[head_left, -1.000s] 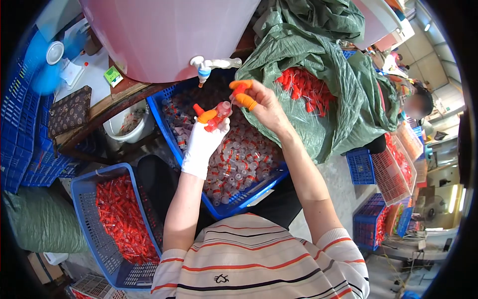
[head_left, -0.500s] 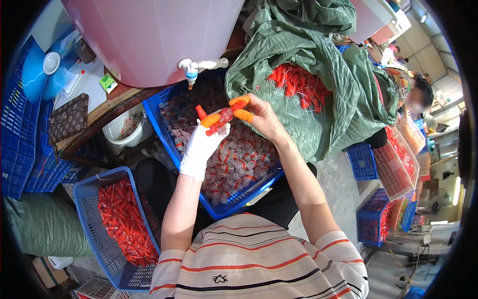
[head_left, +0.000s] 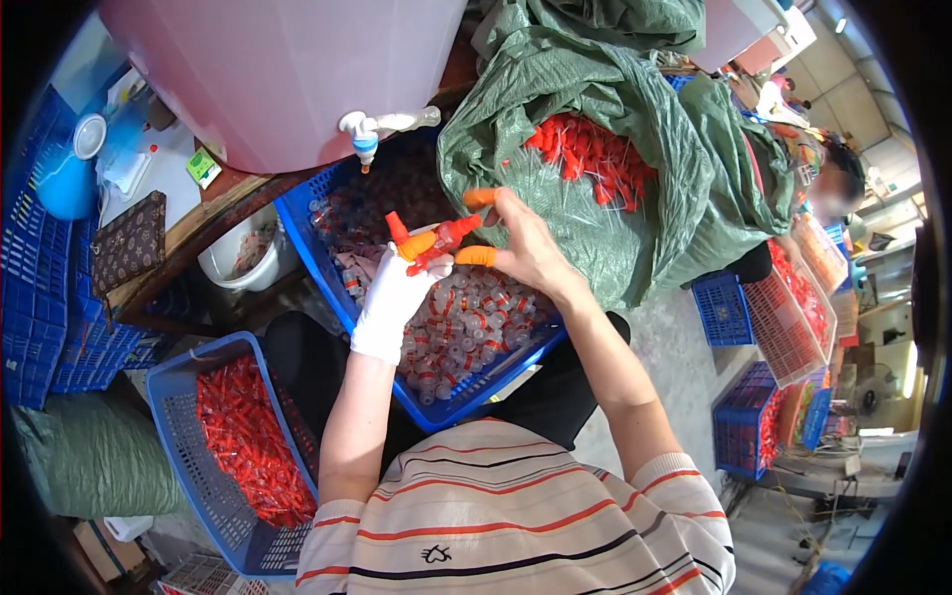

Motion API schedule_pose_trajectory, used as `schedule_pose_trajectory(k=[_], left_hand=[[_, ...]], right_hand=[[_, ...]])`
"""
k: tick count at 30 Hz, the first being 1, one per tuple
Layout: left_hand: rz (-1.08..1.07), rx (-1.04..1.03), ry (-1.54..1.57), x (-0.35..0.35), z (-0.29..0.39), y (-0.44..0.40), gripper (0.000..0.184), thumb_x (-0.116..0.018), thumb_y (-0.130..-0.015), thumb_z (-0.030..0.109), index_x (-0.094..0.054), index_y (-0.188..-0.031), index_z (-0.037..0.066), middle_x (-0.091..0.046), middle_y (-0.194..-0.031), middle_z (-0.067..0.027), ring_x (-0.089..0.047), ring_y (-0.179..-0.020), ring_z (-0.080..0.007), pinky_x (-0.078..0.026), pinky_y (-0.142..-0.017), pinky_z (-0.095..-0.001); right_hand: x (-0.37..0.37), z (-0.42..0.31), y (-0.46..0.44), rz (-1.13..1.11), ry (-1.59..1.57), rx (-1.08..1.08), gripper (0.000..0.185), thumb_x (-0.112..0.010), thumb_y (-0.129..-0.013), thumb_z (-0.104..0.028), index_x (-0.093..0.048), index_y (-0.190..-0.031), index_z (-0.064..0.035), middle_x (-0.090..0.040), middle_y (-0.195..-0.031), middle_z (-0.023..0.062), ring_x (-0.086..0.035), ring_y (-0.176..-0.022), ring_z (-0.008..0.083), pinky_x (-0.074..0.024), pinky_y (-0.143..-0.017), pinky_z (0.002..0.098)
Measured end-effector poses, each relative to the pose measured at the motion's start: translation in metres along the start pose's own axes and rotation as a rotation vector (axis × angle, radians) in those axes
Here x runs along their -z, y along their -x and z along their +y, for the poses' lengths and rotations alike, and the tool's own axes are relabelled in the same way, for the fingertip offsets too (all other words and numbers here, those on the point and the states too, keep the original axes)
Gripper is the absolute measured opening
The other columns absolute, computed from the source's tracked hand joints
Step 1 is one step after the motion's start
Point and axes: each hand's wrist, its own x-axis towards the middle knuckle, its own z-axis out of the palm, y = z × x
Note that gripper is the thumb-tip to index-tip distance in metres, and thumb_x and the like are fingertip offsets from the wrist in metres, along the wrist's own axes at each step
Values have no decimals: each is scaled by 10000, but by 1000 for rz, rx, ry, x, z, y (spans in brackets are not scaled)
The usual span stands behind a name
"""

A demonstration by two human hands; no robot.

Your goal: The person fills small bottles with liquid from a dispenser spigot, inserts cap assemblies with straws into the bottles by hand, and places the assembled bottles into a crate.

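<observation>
My left hand (head_left: pixel 392 302), in a white glove with an orange finger cover, is closed on a small bottle with a red cap (head_left: pixel 455 234). More red pieces (head_left: pixel 396 226) poke out between its fingers; how many it holds is hard to make out. My right hand (head_left: pixel 521 238) has orange covers on thumb and forefinger. These are spread on either side of the bottle's red end, without gripping it. Below both hands, a blue crate (head_left: pixel 416 409) holds many small clear bottles (head_left: pixel 466 332) with red bands.
A green woven sack (head_left: pixel 615 258) with red nozzle-like parts (head_left: pixel 590 159) lies beyond my right hand. To the left stand a blue basket (head_left: pixel 159 397) of red pieces and a white bucket (head_left: pixel 268 270). A large pinkish tub (head_left: pixel 288 79) with a tap (head_left: pixel 365 139) overhangs the crate.
The thumb and forefinger of my right hand have parted from the bottle's red end. My left hand keeps its hold in nearly the same place. The view has shifted slightly.
</observation>
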Motion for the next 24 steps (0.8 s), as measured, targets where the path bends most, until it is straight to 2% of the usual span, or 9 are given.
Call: schedule_pose_trajectory(k=[1, 3, 7, 12, 16, 20, 21, 23, 24], left_hand=[[7, 142, 355, 8, -2, -3, 342, -473, -986, 156, -540, -1234, -68, -656, -1009, -107, -645, -765, -137, -543, -734, -265], [1, 161, 243, 8, 6, -3, 353, -468, -992, 187, -549, -1216, -74, -661, -986, -107, -646, -759, -139, -545, -721, -265], [81, 99, 136, -4, 16, 4, 270, -531, -947, 88, -589, -1173, -48, -672, -985, -122, -659, -733, -151, -551, -694, -262], [129, 178, 131, -3, 12, -2, 283, -554, -900, -7, -597, -1179, -33, -672, -995, -128, -665, -710, -154, -556, -684, -259], [100, -169, -128, -13, 18, 7, 330, -598, -844, -96, -600, -1165, -17, -660, -1046, -101, -659, -873, -154, -560, -749, -274], [155, -234, -424, 18, 26, 31, 366, -657, -811, -98, -607, -1162, -7, -652, -1091, -100, -639, -961, -174, -524, -837, -286], [300, -190, -409, 35, 34, 44, 367, -664, -814, -82, -607, -1169, -9, -650, -1101, -97, -638, -957, -176, -519, -842, -287], [575, -138, -458, 87, 45, 81, 369, -670, -824, -44, -603, -1186, -12, -642, -1131, -97, -634, -948, -178, -515, -844, -289], [706, -130, -520, 122, 48, 106, 372, -669, -830, -23, -600, -1195, -15, -634, -1151, -100, -632, -943, -178, -516, -842, -291]], right_hand=[[4, -8, -1, 69, 55, 132, 281, -765, -774, -191, -628, -968, -41, -616, -902, 107, -595, -830, 268, -481, -733, 360], [5, 2, 0, -33, 235, 334, 253, -706, -816, -198, -625, -982, -26, -627, -862, 149, -620, -843, 340, -497, -736, 413], [-4, 12, 16, -253, 160, -59, 231, -603, -902, -267, -621, -964, -46, -640, -782, 176, -634, -759, 378, -500, -691, 422], [-9, 5, 23, -154, 119, -61, 249, -602, -912, -276, -602, -959, -32, -657, -788, 175, -641, -793, 387, -503, -673, 436], [-25, 21, 28, -240, -192, -230, 232, -607, -913, -266, -615, -998, -50, -650, -747, 153, -645, -722, 331, -497, -646, 411], [-26, 19, 21, -299, -440, -212, 269, -629, -894, -292, -629, -1053, -75, -655, -757, 126, -633, -686, 298, -497, -642, 379], [-8, 15, 10, -307, -251, -265, 293, -658, -870, -298, -633, -1064, -79, -673, -833, 117, -644, -764, 309, -506, -688, 385], [-13, 65, -1, 171, 294, -62, 298, -712, -791, -244, -639, -1032, -86, -661, -922, 121, -629, -892, 318, -499, -760, 412], [-8, 94, -7, 221, 414, -35, 310, -740, -744, -223, -637, -995, -72, -633, -930, 110, -598, -902, 318, -476, -770, 417]])
